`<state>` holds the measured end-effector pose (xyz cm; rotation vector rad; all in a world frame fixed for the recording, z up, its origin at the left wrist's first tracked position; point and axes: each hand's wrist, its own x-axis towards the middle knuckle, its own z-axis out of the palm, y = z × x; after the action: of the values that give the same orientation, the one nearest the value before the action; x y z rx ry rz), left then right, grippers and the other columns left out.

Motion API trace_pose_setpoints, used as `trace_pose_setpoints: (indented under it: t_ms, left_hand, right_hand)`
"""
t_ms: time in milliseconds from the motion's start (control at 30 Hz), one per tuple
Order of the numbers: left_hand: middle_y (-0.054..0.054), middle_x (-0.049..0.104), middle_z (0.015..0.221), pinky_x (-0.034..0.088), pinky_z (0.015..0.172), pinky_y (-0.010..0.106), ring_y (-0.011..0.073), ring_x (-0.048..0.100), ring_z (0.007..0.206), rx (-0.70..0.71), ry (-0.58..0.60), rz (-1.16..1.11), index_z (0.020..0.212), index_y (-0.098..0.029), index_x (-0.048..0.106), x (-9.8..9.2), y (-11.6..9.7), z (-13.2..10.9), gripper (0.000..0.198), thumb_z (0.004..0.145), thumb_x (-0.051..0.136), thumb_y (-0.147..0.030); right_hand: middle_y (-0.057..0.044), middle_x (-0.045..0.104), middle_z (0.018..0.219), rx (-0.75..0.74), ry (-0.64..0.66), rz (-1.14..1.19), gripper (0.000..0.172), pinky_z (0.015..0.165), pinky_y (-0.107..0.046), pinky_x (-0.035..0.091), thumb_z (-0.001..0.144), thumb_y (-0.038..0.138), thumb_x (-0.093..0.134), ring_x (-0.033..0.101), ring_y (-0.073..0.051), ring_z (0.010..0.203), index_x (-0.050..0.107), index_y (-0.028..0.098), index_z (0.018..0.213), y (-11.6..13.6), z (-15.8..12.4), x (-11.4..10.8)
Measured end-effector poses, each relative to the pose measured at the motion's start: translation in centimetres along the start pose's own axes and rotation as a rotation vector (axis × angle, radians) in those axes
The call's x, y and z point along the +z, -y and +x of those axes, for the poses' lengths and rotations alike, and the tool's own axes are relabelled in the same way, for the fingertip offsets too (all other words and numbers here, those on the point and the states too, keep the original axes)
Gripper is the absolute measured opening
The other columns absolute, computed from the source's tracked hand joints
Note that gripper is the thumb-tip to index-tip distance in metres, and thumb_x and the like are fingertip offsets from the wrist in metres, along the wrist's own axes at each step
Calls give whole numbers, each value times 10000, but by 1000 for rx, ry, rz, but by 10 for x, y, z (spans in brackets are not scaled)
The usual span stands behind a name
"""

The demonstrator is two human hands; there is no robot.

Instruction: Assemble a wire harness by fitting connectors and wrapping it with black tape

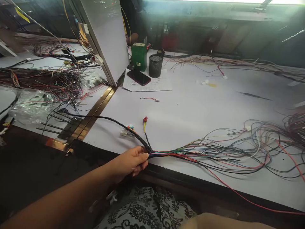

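Observation:
My left hand (137, 160) pinches a wire harness (164, 154) at the table's front edge, thumb on top and fingers curled below. To the right, its many thin coloured wires fan out loosely over the white tabletop. A black sleeved cable (107, 118) leads left from the grip to a black plug (64, 110). Beyond the hand, a red connector (145, 119) on yellow wires points away, and a white connector (123, 133) lies just left of it. Of my right arm only the forearm (221, 221) shows at the bottom; the hand is outside the picture.
At the back stand a green box (139, 57) and a black mesh cup (156, 65), with a phone (138, 77) on printed sheets (164, 83). A metal rail (95, 108) with rods and an upright panel (108, 35) border the left. Wire bundles (47, 79) lie beyond.

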<state>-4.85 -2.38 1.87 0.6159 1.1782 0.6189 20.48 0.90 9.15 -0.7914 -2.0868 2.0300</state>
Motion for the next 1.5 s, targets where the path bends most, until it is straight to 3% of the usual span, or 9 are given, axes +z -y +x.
trace_pose_setpoints:
  t_ms: [233,400,667,900,1100,1200,1367,1433,1500]
  left_hand:
    - [-42,532,661,248,385,171,41,314,410,-10,-65,-111,872,-191,463,4,0,-1,349,881,467,-540]
    - [-33,478,566,239,393,200,71,336,422,40,-49,-95,896,-156,513,5,-2,-4,624,851,268,-728]
    - [-84,464,571,240,363,176,45,308,400,30,-104,2,821,-199,411,12,-7,-4,368,823,585,-523]
    - [-74,474,553,209,348,158,34,256,373,-18,-53,-181,856,-192,440,16,-13,-7,289,848,573,-448]
    - [-65,497,552,184,351,155,35,233,349,-80,141,-269,1242,-226,455,10,-29,-12,416,876,552,-400]
    - [-61,510,558,176,352,161,37,255,349,-69,151,-246,1305,-246,429,8,-30,-13,474,871,571,-375]
    - [-55,530,568,170,372,192,49,282,372,2,113,-87,1276,-231,444,8,-21,-19,458,876,569,-414]
    - [-52,535,575,199,407,208,56,306,398,21,115,11,1238,-216,475,12,-19,-24,436,872,570,-432]
    - [-47,524,585,254,464,221,75,369,466,49,120,108,1173,-197,523,17,-18,-28,382,866,580,-417]
  right_hand:
    - [0,637,690,95,-276,-128,219,563,-312,438,861,382,512,584,-184,638,679,284,759,-7,54,15]
    - [18,680,775,161,-303,-206,247,614,-281,431,901,280,471,606,-159,694,697,266,801,-23,83,21]
    - [-20,659,684,224,-363,-469,308,568,-299,382,915,339,466,583,-189,638,686,240,722,-26,82,25]
    - [-41,690,956,158,-396,-129,285,769,-340,478,924,394,470,630,-224,873,680,234,1033,-43,70,33]
    - [-91,644,1098,77,-551,50,340,839,-386,498,869,408,543,608,-253,968,606,191,1124,-58,79,38]
    - [-75,614,1188,66,-469,8,338,834,-369,506,856,313,561,613,-241,983,603,230,1181,-57,65,30]
    - [-12,690,903,2,-292,-478,232,708,-331,497,924,285,485,636,-206,787,701,318,1003,-26,35,-8]
    - [-22,685,947,-82,-359,-575,271,717,-325,491,909,278,511,634,-201,798,662,326,1129,-13,45,-28]
    - [-28,643,1099,-158,-181,-621,399,775,-316,479,835,186,568,616,-207,919,624,328,1204,-4,68,-44]
